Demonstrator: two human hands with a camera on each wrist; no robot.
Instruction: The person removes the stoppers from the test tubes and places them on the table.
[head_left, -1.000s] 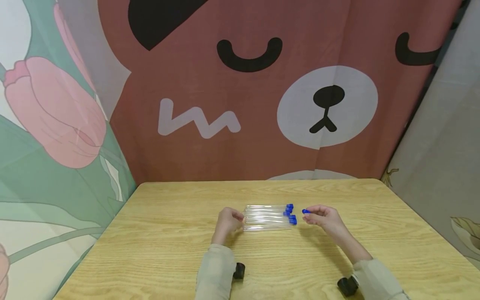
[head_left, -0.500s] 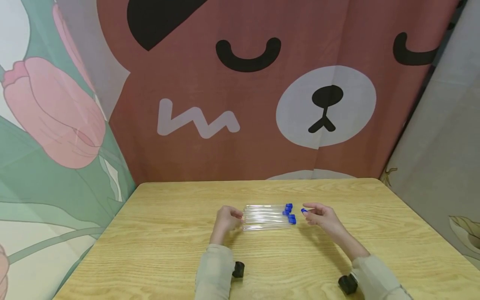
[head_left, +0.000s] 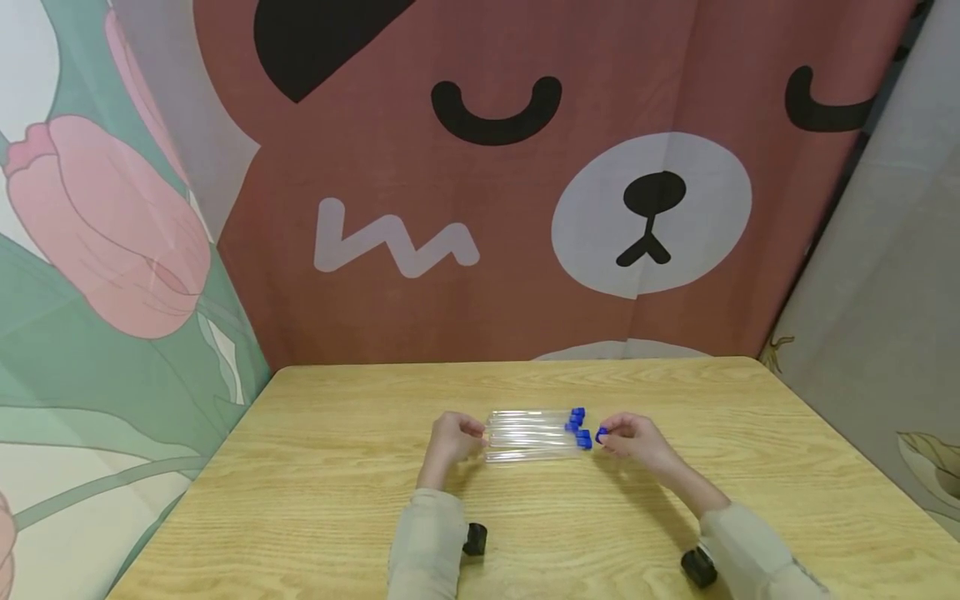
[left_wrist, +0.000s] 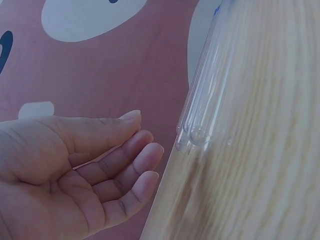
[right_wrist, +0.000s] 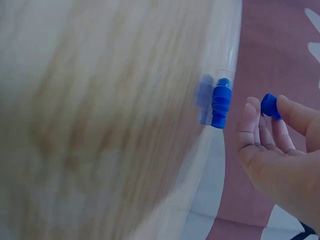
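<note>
Several clear test tubes [head_left: 528, 437] lie side by side on the table, most with blue caps [head_left: 583, 439] at their right ends. The nearest tube [head_left: 525, 456] has a bare right end. Just right of this row, my right hand [head_left: 637, 442] pinches a loose blue cap [right_wrist: 269, 105] between thumb and fingers, apart from the tubes. At the rounded left ends, my left hand [head_left: 453, 439] hovers with loosely bent fingers [left_wrist: 131, 192]. Its thumb lies near the index fingertip with nothing visible between them. The left wrist view shows a gap from that hand to the tube ends [left_wrist: 197, 137].
The wooden table [head_left: 322, 483] runs back to a brown bear-print curtain [head_left: 517, 317]. A flower-print curtain [head_left: 112, 225] hangs at the left and a pale one [head_left: 892, 275] at the right. Black wrist cameras [head_left: 699, 568] sit at both sleeves.
My right hand has shifted slightly left and nearer to me with the blue cap, which has turned between its fingers. My left hand and the tubes have stayed nearly still.
</note>
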